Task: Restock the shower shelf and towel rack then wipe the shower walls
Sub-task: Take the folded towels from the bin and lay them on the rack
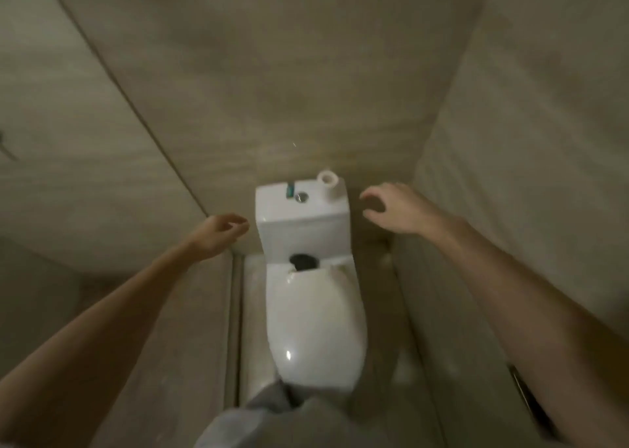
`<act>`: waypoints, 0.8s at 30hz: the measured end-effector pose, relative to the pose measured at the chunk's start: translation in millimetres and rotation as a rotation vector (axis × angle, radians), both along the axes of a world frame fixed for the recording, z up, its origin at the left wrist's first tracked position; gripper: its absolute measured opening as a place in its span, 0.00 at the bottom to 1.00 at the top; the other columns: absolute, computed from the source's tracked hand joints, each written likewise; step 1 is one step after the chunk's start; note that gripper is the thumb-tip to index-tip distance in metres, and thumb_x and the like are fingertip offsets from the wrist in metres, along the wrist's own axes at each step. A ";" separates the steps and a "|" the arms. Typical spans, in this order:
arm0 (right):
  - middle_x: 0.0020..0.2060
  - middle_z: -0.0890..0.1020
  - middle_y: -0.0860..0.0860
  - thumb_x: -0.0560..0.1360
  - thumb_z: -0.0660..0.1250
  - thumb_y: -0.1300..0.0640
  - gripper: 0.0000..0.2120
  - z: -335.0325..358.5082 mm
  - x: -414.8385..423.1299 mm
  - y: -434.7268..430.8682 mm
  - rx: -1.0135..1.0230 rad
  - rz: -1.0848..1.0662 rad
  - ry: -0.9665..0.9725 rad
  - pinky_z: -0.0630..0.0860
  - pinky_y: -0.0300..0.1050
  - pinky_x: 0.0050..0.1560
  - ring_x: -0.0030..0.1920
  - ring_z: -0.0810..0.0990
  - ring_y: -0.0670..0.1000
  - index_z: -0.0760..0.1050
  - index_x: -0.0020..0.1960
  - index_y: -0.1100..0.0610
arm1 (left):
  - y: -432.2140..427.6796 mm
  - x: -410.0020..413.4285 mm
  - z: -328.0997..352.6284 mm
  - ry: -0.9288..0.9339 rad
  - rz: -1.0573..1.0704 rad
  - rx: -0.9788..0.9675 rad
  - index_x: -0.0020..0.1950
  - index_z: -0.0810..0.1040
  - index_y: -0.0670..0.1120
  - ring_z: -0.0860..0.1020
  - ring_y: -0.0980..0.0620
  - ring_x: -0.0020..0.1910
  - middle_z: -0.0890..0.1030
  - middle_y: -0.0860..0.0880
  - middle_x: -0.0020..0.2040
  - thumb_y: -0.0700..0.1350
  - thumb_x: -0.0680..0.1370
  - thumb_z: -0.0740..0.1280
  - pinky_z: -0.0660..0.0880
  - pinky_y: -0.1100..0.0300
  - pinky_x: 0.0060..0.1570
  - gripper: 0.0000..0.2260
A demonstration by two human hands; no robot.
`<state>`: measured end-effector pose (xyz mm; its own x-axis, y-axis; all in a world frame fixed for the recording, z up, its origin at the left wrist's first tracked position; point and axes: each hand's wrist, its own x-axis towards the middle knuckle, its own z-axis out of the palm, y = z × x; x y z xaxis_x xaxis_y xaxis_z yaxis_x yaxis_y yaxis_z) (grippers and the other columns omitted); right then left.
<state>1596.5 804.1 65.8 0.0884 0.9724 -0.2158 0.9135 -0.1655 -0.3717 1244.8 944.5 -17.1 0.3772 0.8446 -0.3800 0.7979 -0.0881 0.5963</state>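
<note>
Walls [272,73] of plain beige tile close in on three sides of a narrow, dim alcove, straight ahead and to either side of the person. A white toilet [316,328] stands against the back wall, lid down. On its cistern [303,223] sit a round flush button [301,196], a small teal object [290,190] and a nearly used-up paper roll [329,185] standing on end. The left hand [218,235] hangs in the air left of the cistern, fingers loosely curled, holding nothing. The right hand [398,209] hovers to the cistern's right, fingers spread and bent, also empty. A grey trouser leg [272,417] shows below.
</note>
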 end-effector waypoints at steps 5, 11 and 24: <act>0.68 0.78 0.55 0.79 0.68 0.52 0.20 -110.3 19.6 -114.8 -0.249 -0.287 0.185 0.72 0.47 0.65 0.67 0.76 0.56 0.75 0.70 0.57 | -89.7 -14.7 -94.3 0.095 0.048 -0.215 0.61 0.83 0.45 0.80 0.46 0.46 0.82 0.41 0.49 0.47 0.81 0.68 0.73 0.58 0.45 0.11; 0.61 0.81 0.53 0.80 0.66 0.56 0.14 -189.7 -6.1 -257.1 -0.442 -0.629 0.404 0.72 0.41 0.56 0.62 0.78 0.55 0.77 0.65 0.56 | -159.3 -39.6 -166.8 0.275 0.075 -0.412 0.61 0.77 0.31 0.74 0.49 0.34 0.77 0.41 0.42 0.37 0.81 0.65 0.70 0.66 0.26 0.12; 0.60 0.81 0.56 0.79 0.67 0.56 0.14 -241.3 -159.1 -421.3 -0.212 -1.653 0.792 0.72 0.40 0.49 0.52 0.79 0.51 0.79 0.64 0.56 | -187.2 40.0 -189.1 0.296 -0.397 -0.595 0.54 0.80 0.42 0.81 0.45 0.41 0.84 0.40 0.48 0.43 0.82 0.67 0.73 0.60 0.36 0.06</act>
